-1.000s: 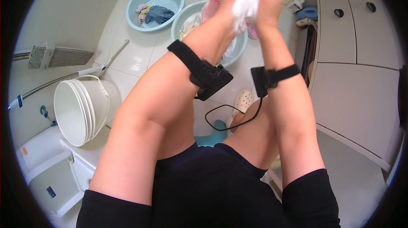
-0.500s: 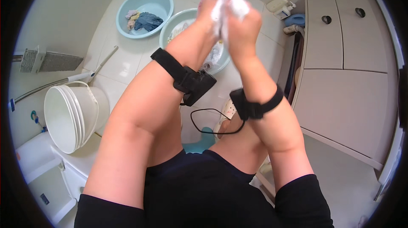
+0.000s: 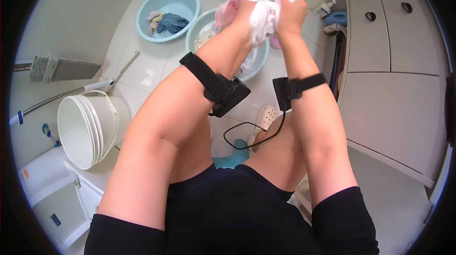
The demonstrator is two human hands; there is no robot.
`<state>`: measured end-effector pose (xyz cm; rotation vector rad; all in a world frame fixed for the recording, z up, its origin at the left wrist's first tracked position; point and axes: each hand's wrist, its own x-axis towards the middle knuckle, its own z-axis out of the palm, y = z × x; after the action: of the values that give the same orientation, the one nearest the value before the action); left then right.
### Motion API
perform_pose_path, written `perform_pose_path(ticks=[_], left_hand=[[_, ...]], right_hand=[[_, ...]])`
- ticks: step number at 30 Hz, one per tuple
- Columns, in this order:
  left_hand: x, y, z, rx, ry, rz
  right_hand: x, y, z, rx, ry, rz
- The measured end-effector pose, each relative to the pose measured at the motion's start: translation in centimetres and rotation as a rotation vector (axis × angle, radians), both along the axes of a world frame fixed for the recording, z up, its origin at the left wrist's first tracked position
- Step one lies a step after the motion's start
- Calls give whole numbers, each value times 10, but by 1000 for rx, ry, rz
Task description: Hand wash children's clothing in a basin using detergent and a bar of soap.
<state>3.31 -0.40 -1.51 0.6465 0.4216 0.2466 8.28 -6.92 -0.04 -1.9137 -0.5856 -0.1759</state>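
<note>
Out over the pale blue-green basin (image 3: 191,34), my left hand (image 3: 250,12) is closed on a wet pink-and-white patterned cloth (image 3: 229,12). White suds cover its back and wrist. Close beside it, my right hand (image 3: 293,16) grips another part of the same cloth, with foam along its fingers and the pink end sticking up above the fist. The cloth's exact kind does not show. Light-coloured laundry (image 3: 207,36) lies in the basin below, partly hidden by my left forearm.
At the far left stands a light blue basin (image 3: 142,31) with blue and pale clothes (image 3: 172,23). A white bucket (image 3: 78,131) and a long-handled mop (image 3: 71,69) are at left. Pump bottles (image 3: 319,5) stand beside a grey cabinet (image 3: 380,108) at right.
My hands have shifted slightly right and drawn a little apart from their blurred, pressed-together position. More of the pink cloth now shows beside my left hand.
</note>
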Motion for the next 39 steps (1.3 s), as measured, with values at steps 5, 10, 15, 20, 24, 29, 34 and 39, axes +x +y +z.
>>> perform_pose_path(ticks=[5, 10, 15, 20, 24, 29, 34, 39], left_hand=[[-15, 25, -4, -168, -130, -23], [1, 11, -20, -91, -192, -226], [-12, 25, -22, -85, -193, -42], [-4, 16, -10, -145, -259, -257], [-14, 3, 3, -7, -64, -79], [1, 12, -23, 80, -90, -77], [-4, 25, -17, -41, -182, -92], [0, 9, -8, -103, -133, -37]], right_hand=[[-61, 9, 16, 97, -146, 87], [4, -8, -3, 53, -11, -79], [-46, 12, 9, 75, -113, -10], [9, -4, 1, -51, -60, -52], [-38, 0, 9, 81, -71, -62], [-14, 1, 3, 62, -108, -27], [-35, 11, 7, 123, -244, -44], [-15, 0, 7, 136, -146, 35]])
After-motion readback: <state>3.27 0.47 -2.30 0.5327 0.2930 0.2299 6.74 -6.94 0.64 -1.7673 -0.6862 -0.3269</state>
